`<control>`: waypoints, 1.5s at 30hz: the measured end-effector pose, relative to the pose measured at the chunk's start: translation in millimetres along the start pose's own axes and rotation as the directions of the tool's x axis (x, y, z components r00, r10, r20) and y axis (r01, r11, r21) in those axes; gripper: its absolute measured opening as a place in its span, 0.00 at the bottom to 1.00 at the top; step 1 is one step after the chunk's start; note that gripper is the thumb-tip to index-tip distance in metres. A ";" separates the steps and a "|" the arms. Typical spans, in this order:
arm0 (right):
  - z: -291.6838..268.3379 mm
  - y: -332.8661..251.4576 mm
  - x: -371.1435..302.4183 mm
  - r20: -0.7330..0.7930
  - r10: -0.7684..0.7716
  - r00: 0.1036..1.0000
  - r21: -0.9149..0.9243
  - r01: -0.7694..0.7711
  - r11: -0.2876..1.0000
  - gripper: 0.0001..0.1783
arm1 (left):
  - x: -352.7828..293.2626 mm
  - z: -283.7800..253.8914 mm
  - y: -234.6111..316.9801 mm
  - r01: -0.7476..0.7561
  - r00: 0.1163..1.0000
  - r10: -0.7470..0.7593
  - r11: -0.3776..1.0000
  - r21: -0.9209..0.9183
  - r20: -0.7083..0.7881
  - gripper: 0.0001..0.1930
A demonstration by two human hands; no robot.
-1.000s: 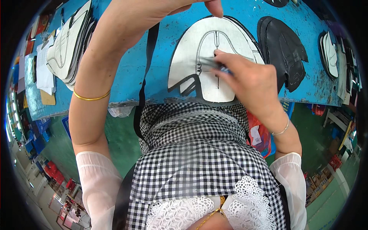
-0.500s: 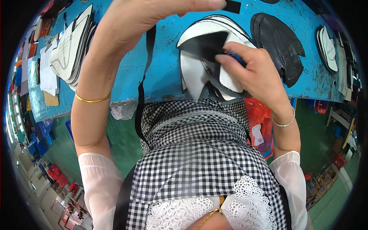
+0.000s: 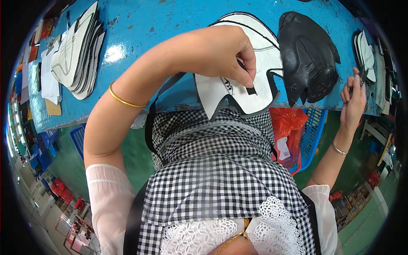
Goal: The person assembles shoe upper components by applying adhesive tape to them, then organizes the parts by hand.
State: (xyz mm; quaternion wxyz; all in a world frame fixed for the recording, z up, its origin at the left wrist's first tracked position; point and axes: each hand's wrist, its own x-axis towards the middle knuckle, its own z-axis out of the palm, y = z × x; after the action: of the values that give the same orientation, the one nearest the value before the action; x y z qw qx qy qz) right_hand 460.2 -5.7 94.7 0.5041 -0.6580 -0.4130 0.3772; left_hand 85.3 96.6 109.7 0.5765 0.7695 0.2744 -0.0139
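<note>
My left hand (image 3: 238, 57) is closed, pinching a black strip (image 3: 251, 90) whose end rests over white shoe upper pieces (image 3: 250, 44). The rest of the strip (image 3: 172, 81) trails left past my wrist toward the table's near edge. Those white pieces have black edges and lie one on another in front of me. Off to the right, my right hand (image 3: 355, 97) is closed around a small dark blue and black tool (image 3: 362, 78) too small to name exactly. It is close to another white stack (image 3: 366, 53).
Black upper pieces (image 3: 308, 55) lie right of the white ones. A tall white stack (image 3: 78, 55) and papers (image 3: 50, 76) sit at left on the blue table (image 3: 140, 29). Below the edge are a blue basket (image 3: 313, 131) and a red plastic bag (image 3: 287, 123).
My right hand has left the white pieces and swung right with the tool. The left hand has come down and right with the strip. A black piece at the middle now lies with the black stack.
</note>
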 end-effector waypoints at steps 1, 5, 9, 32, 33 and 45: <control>7.7 -4.2 -3.8 -0.003 -0.031 1.000 0.043 0.031 0.999 0.17 | 1.4 4.1 -1.8 0.019 0.999 -0.017 0.999 0.047 -0.044 0.08; 47.1 -4.4 -10.1 0.213 -0.120 0.970 0.038 0.115 0.993 0.15 | 2.3 12.8 -11.9 0.093 0.983 -0.066 0.984 0.153 -0.171 0.08; 86.6 -19.5 -14.3 0.531 -0.235 0.814 -0.175 0.376 0.910 0.10 | 4.3 11.0 -15.3 0.087 0.981 -0.063 0.988 0.126 -0.184 0.07; 165.5 -27.7 11.8 0.904 -0.340 0.258 -0.163 0.945 0.283 0.12 | -7.0 0.1 -24.9 0.115 0.950 0.062 0.841 0.529 -0.306 0.09; 167.7 -27.8 11.1 0.905 -0.340 0.257 -0.163 0.946 0.282 0.12 | -7.9 1.0 -26.3 0.115 0.949 0.063 0.841 0.528 -0.308 0.09; 180.0 -28.8 20.7 0.907 -0.309 0.287 -0.167 0.917 0.361 0.18 | -10.8 -4.9 -25.8 0.104 0.977 -0.018 0.911 0.398 -0.213 0.08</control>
State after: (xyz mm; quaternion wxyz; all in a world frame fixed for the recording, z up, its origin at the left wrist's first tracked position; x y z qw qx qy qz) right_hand 298.9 81.1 83.7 0.1090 -0.3205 -0.9248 0.1735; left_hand 63.4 101.3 92.3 0.3714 0.8609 0.3475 -0.0096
